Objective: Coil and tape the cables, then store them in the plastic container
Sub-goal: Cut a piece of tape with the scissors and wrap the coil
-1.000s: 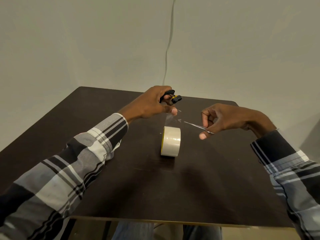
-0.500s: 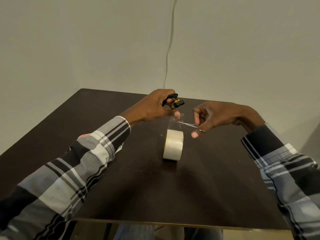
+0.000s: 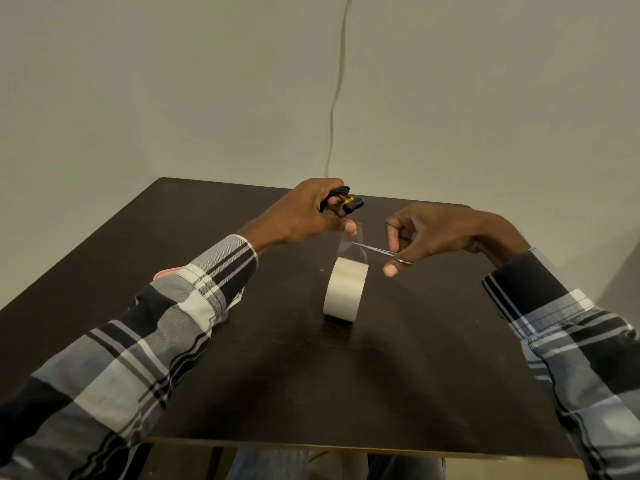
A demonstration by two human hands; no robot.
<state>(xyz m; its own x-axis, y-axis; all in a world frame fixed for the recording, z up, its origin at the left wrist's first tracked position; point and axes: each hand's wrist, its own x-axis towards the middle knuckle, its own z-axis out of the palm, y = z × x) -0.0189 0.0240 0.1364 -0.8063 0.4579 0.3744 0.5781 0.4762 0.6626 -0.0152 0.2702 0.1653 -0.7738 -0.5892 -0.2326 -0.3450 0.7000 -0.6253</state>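
A roll of clear tape [image 3: 345,289] stands on edge in the middle of the dark table [image 3: 398,375]. A strip of clear tape [image 3: 353,242] rises from it to my left hand [image 3: 304,213]. That hand pinches the strip's end with the thumb and also grips a coiled black cable with yellow-and-black plugs [image 3: 348,202]. My right hand [image 3: 433,233] holds small metal scissors [image 3: 379,251], their blades reaching the strip just above the roll. The plastic container is not in view.
A thin pale cord [image 3: 337,84] hangs down the wall behind the table. A small pink-edged object [image 3: 166,271] peeks out behind my left sleeve. The table's front edge [image 3: 346,446] runs close to my body.
My right hand has moved left with the scissors, bringing the blades up to the tape strip. The left hand has stayed put, holding the strip and the cable.
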